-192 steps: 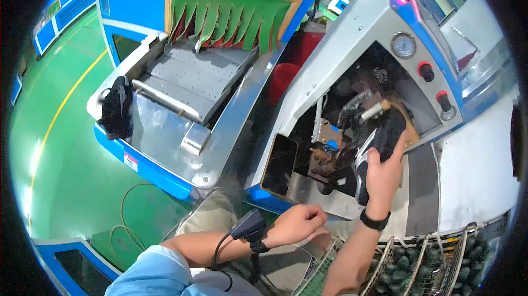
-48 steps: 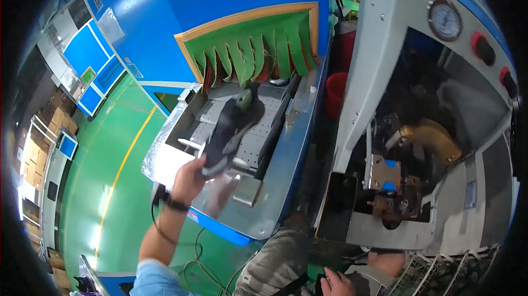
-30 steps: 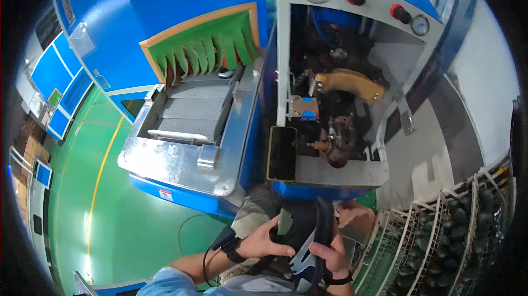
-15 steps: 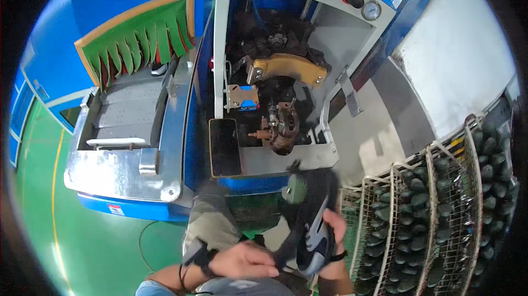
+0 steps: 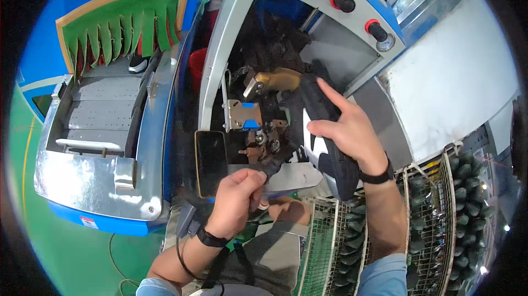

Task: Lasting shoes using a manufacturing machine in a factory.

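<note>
A black sneaker with white and grey panels (image 5: 320,150) is tilted upright in front of the machine's opening. Wrapped along its sole side, my right hand (image 5: 352,131) grips it with thumb and fingers. Low on the left, my left hand (image 5: 237,197) is closed in a pinch on a dark, soft piece (image 5: 278,161) that reaches toward the shoe; whether it is part of the shoe I cannot tell. Behind the shoe, a tan curved pad (image 5: 278,80) and a rusty metal fixture (image 5: 258,150) sit inside the machine (image 5: 212,95), partly hidden.
A phone (image 5: 211,164) stands at the machine's front left edge. Left is a metal conveyor (image 5: 102,106) with another shoe (image 5: 138,64) under a green fringed curtain (image 5: 115,26). Wire racks (image 5: 404,208) of dark, rounded pieces stand at the right. Gauges and knobs (image 5: 344,2) line the machine's top.
The sneaker has risen from my lap to the machine's opening in my right hand. My left hand has moved up and now pinches the dark piece. The view has shifted.
</note>
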